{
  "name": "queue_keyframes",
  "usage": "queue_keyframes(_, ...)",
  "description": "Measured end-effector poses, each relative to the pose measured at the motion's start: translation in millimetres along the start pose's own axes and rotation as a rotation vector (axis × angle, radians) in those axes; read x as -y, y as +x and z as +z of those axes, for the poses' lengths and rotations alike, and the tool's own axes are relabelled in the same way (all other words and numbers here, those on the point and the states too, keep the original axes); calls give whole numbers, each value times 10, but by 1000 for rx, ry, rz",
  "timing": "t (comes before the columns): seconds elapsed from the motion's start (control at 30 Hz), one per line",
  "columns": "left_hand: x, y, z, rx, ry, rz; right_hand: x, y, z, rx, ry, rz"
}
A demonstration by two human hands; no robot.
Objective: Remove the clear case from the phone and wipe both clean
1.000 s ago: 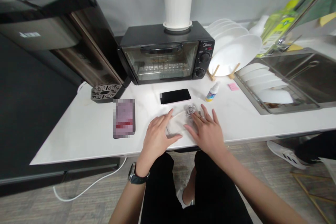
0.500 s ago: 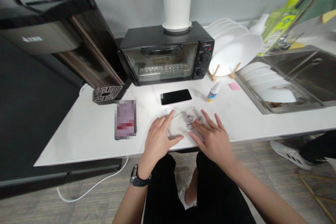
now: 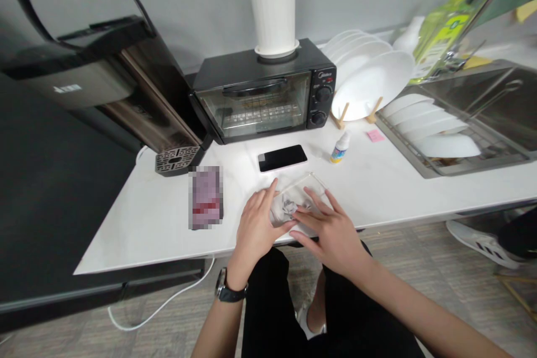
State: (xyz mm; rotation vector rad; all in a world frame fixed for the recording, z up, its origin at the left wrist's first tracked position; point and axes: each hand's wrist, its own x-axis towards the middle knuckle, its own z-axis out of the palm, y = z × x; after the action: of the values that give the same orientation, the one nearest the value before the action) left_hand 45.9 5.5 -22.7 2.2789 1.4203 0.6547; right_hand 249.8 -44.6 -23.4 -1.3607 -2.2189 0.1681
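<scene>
Fingers [image 3: 312,218] of the right hand [image 3: 339,241] are spread, pressing a crumpled wad [image 3: 288,207] down on the clear case [image 3: 296,188] without closing round it, while the left hand [image 3: 255,229] brackets the case's left end, thumb and forefinger well parted. With the case near the front edge of the tabletop [image 3: 138,229], pushing hard against a loose brace could skid it off; sweeping too far might shove the phone [image 3: 283,158] or topple the bottle [image 3: 339,147].

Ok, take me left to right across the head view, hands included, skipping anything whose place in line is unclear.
Tall machine, blurred purple item, left hand, crumpled wad, right hand, pink note, white bowls.
</scene>
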Motion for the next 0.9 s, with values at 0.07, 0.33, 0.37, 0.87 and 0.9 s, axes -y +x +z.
queue_keyframes(0.07,-4,2,8,-16,10,24,-191,-67,-105,-16,-85,22)
queue_keyframes(0.33,20,9,14,-7,-11,55,-162,169,160,-136,-166,176)
queue_keyframes(0.37,23,8,11,-2,-15,55,-53,213,226,-119,-116,148)
queue_keyframes(0.87,6,7,19,-10,10,37,-364,103,-38,-119,-231,161)
queue_keyframes(0.9,11,11,16,-6,7,41,-326,147,31,-123,-215,163)
